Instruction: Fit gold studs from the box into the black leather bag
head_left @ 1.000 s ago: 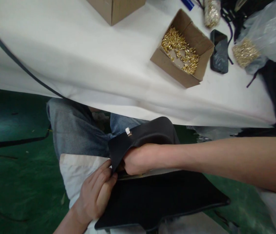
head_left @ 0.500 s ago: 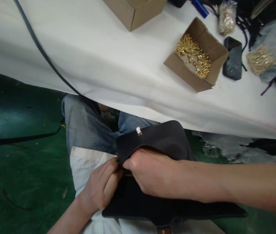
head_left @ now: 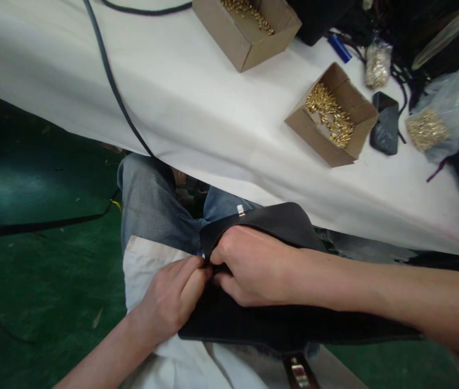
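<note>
A black leather bag piece (head_left: 281,224) lies across my lap on a white cloth (head_left: 144,270). My left hand (head_left: 172,300) pinches its left edge with fingers closed. My right hand (head_left: 253,265) rests on top of the leather and grips the same edge, fingertips meeting those of the left hand. A small white and gold fitting (head_left: 240,210) sits on the leather's upper edge. What lies between the fingertips is hidden.
The white-covered table (head_left: 197,108) lies ahead with two cardboard boxes of gold studs (head_left: 332,116) (head_left: 249,27), a black phone (head_left: 384,131), bags of studs (head_left: 426,129) and a black cable (head_left: 111,86). Green floor (head_left: 30,270) spreads on the left. A strap with a metal buckle (head_left: 297,373) hangs below.
The view has shifted, so the table and boxes sit lower and further right. My right hand has come out from under the leather flap and now lies on top, gripping the edge.
</note>
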Demonstrator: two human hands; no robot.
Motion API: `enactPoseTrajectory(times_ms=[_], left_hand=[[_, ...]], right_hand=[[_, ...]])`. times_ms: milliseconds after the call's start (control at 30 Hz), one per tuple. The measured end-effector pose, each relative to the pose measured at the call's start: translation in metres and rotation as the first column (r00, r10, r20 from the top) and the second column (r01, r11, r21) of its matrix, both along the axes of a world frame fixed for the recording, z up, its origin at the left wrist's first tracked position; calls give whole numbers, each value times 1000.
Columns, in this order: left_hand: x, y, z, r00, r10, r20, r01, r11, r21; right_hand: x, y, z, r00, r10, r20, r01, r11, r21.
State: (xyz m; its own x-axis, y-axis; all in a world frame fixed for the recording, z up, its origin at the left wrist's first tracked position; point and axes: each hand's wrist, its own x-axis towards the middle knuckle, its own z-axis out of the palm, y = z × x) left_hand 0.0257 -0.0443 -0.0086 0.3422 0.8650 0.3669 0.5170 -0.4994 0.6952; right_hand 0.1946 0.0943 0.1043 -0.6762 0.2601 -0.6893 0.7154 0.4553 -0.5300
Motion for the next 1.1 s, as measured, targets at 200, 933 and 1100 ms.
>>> enactPoseTrajectory(times_ms=[200,933,1100], left_hand=[[-7,10,3,995,-64,74,68,996,-61],[-27,42,29,934,-218,-284,280,939,198],[-33,44,32,913,-246,-325,317,929,188]], right_hand=[[-5,14,3,1000,17,16,-17,999,-28],[9,4,-21,977,150,-154,-139,987,83],[10,-5,-22,980,121,-156,-104,988,112]])
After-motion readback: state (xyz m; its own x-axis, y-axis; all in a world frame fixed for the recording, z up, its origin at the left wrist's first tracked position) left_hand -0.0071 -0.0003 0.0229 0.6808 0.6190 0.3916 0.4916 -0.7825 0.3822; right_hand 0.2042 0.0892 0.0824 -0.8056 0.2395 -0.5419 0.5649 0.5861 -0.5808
